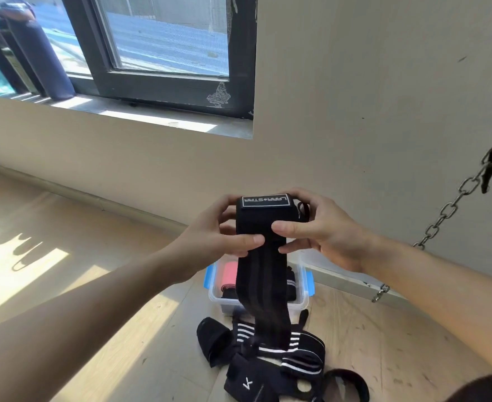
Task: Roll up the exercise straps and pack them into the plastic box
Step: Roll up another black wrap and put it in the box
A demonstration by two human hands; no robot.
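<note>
A long black strap (263, 274) with a white-lettered label at its top end hangs down from both hands at chest height. My left hand (218, 233) pinches its left edge, thumb lying across the front. My right hand (323, 227) grips the right edge and the top. The strap's loose end dangles over a clear plastic box (218, 297) with blue clips on the floor. In the box lie a pink rolled band (229, 274) and a black strap with white stripes (292, 284). A pile of black straps with white stripes (268, 355) lies on the floor in front of the box.
The box stands against a beige wall on a wooden floor. A metal chain (442, 216) hangs at the right, down to the skirting. A dark-framed window (152, 53) is at the upper left, with sunlit floor below it.
</note>
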